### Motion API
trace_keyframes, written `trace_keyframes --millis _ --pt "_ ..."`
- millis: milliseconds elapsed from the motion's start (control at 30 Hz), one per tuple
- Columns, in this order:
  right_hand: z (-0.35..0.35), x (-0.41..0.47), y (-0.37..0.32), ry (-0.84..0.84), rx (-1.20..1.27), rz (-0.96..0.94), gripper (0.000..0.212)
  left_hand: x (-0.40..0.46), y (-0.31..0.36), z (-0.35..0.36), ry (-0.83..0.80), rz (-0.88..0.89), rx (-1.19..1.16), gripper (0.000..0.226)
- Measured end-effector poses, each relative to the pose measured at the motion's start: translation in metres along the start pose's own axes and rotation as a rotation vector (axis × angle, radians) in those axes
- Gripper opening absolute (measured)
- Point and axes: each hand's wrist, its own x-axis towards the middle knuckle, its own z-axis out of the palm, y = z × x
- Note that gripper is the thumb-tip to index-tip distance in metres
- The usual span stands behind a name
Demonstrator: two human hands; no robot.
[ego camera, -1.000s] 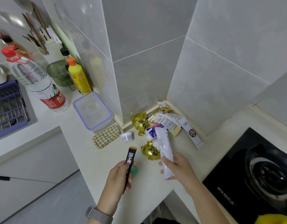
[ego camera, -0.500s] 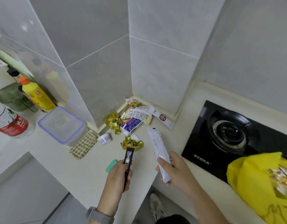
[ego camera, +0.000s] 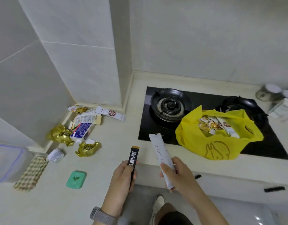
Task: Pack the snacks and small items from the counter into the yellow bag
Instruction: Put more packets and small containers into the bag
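We grip a black sachet in our left hand and a white sachet in our right hand. The yellow bag slumps on the black stove — its floppy mouth could fold, so either sachet might slide off onto the burner.

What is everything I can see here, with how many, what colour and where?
yellow plastic bag: 1, on the black stove, packets inside
black gas stove: 1, right counter
gold foil snacks: 2, near corner
white stick sachet: 1, by wall
blue-white packet: 1, in corner pile
small white round jar: 1, left counter
green flat case: 1, front counter
checked cloth: 1, far left
black stick packet: 1, in left hand
white long packet: 1, in right hand
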Motion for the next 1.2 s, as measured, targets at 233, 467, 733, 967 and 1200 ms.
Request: trace_keyframes --millis 233,467,733,967,1200 --pt "-0.060 -0.011 0.015 0.163 0.064 -0.036 0.017 0.004 0.012 0.059 -0.131 0.025 0.067 0.029" --pt "-0.133 -0.006 0.034 0.229 0.117 -0.014 0.013 0.016 0.014 0.137 -0.218 -0.012 0.113 0.027" --pt "-0.233 0.001 0.053 0.290 0.054 0.038 0.006 0.027 0.011 0.242 -0.276 -0.053 0.084 0.027" --pt "-0.304 0.023 0.058 0.288 0.023 0.007 0.020 0.037 0.009 0.310 -0.263 -0.082 0.058 0.026" --pt "-0.326 0.083 0.033 0.169 -0.156 -0.006 0.039 0.056 0.012 0.326 -0.217 -0.062 0.136 0.026"
